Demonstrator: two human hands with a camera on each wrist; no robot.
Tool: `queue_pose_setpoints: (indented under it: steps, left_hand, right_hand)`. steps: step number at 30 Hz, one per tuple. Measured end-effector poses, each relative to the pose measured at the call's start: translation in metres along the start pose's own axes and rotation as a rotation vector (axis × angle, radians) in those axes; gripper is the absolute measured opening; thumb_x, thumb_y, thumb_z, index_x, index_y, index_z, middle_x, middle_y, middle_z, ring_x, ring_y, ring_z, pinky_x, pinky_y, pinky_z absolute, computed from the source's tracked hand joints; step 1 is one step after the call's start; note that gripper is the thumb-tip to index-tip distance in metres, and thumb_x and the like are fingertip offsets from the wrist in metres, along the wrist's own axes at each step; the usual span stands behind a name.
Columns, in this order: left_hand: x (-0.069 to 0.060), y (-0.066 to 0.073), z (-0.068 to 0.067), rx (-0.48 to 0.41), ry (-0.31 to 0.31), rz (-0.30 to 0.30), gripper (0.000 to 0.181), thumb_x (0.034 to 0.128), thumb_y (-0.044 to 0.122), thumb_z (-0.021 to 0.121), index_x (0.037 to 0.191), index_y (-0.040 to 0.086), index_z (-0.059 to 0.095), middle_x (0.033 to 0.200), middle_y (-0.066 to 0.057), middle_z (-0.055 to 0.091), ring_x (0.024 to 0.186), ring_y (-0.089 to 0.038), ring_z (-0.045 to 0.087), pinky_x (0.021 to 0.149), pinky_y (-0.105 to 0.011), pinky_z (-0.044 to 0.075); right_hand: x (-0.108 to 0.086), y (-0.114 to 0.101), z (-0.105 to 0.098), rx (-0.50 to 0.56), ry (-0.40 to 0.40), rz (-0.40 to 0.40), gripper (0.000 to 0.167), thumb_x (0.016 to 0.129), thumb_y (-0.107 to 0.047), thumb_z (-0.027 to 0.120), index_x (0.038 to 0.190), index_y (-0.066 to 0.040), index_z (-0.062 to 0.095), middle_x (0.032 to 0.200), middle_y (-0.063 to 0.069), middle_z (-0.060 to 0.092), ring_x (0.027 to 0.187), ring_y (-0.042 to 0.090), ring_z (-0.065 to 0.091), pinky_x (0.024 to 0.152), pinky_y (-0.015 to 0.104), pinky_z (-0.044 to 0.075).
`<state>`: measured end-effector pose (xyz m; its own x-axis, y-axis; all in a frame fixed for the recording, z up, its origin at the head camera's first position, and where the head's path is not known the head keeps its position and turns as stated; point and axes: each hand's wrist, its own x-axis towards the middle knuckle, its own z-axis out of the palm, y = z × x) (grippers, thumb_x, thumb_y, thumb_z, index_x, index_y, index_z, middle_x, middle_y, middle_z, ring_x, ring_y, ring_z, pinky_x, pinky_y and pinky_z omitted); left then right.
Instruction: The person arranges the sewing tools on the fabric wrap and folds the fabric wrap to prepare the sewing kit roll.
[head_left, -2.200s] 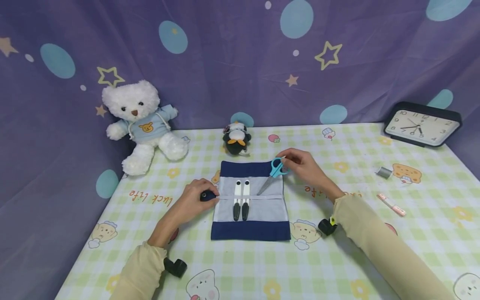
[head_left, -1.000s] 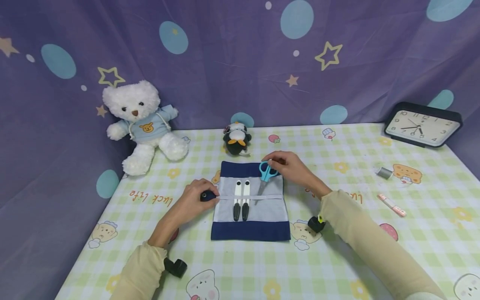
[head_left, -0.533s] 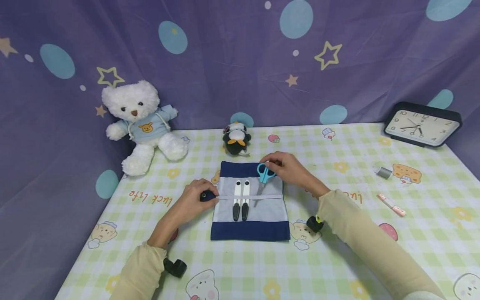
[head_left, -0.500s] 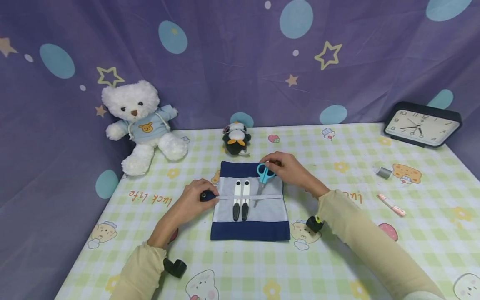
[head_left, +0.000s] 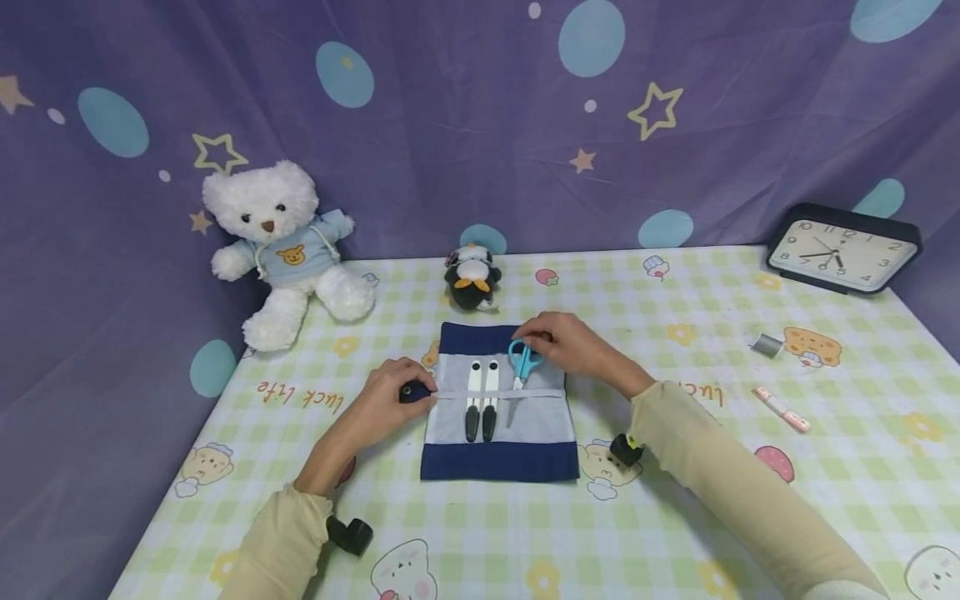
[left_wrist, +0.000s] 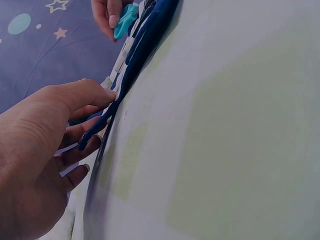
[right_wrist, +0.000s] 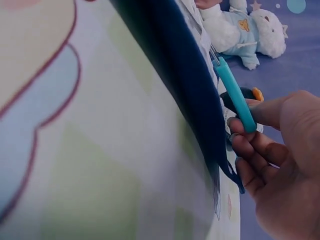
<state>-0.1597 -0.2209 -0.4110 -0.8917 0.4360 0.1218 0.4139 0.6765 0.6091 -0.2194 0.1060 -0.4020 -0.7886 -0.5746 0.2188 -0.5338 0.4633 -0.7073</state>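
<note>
The left hand [head_left: 385, 400] pinches the navy tab [head_left: 415, 391] beside the fabric roll [head_left: 500, 461], while the right hand [head_left: 573, 343] pinches the turquoise handles of the scissors [head_left: 521, 373], which lie over the roll between both hands. Two white-and-black tools [head_left: 473, 382] already sit under the strap [head_left: 543, 394]; the scissors look mostly in, their blades crossing beneath it (the tip shows on the near side), so letting go seems left. Right of the right hand, a grey spool [head_left: 767, 345] and pink piece [head_left: 782, 410] lie loose on the tabletop [head_left: 675, 533].
</note>
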Motion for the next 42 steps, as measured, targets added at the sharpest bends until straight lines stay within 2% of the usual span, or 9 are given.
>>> queue_pose_setpoints:
  steps: [6,11,15,24,35,42]
  left_hand:
    - [0.000,0.001,0.000,0.003,-0.001,0.001,0.010,0.0913,0.015,0.080,0.099,0.018,0.074,0.108,0.000,0.066,0.105,-0.027,0.055,0.096,-0.052,0.034]
    - [0.000,0.001,0.000,0.007,-0.001,0.003,0.009,0.0915,0.015,0.080,0.099,0.018,0.074,0.108,0.000,0.066,0.105,-0.027,0.055,0.095,-0.052,0.034]
    - [0.001,0.000,0.000,0.006,0.001,0.003,0.009,0.0913,0.015,0.080,0.098,0.017,0.074,0.108,0.000,0.066,0.105,-0.027,0.055,0.095,-0.051,0.034]
    - [0.001,0.001,0.000,0.003,0.005,0.003,0.009,0.0907,0.015,0.080,0.098,0.017,0.074,0.107,-0.001,0.066,0.103,-0.027,0.055,0.095,-0.052,0.034]
    - [0.001,0.001,0.000,0.002,0.004,0.002,0.010,0.0906,0.015,0.080,0.098,0.017,0.074,0.108,-0.001,0.066,0.104,-0.027,0.055,0.096,-0.053,0.034]
    - [0.001,0.000,0.000,0.001,0.000,-0.002,0.009,0.0910,0.015,0.080,0.098,0.017,0.074,0.109,-0.001,0.066,0.105,-0.028,0.055,0.096,-0.052,0.034]
  right_hand:
    - [0.001,-0.002,0.005,-0.027,-0.055,-0.051,0.020,0.103,-0.004,0.061,0.115,-0.002,0.077,0.097,0.003,0.071,0.078,0.012,0.057,0.072,0.033,0.048]
    - [0.000,-0.005,0.008,-0.032,-0.073,-0.033,0.020,0.104,-0.004,0.061,0.116,-0.004,0.077,0.105,0.005,0.072,0.085,0.012,0.062,0.076,0.033,0.051]
    - [-0.001,-0.007,0.008,-0.038,-0.075,-0.008,0.021,0.104,-0.005,0.061,0.116,-0.005,0.078,0.105,0.004,0.072,0.083,0.012,0.061,0.076,0.034,0.051]
    - [-0.001,-0.006,0.012,-0.046,-0.070,-0.004,0.021,0.104,-0.006,0.061,0.117,-0.007,0.078,0.104,0.003,0.072,0.079,0.011,0.058,0.072,0.034,0.049]
    - [-0.002,-0.004,0.014,-0.042,-0.061,-0.068,0.021,0.103,-0.003,0.062,0.117,-0.002,0.077,0.104,0.006,0.068,0.081,0.013,0.056,0.070,0.033,0.048]
    - [-0.002,-0.005,0.014,-0.046,-0.078,-0.037,0.023,0.104,-0.006,0.060,0.121,-0.003,0.076,0.106,0.006,0.067,0.082,0.014,0.055,0.071,0.034,0.048]
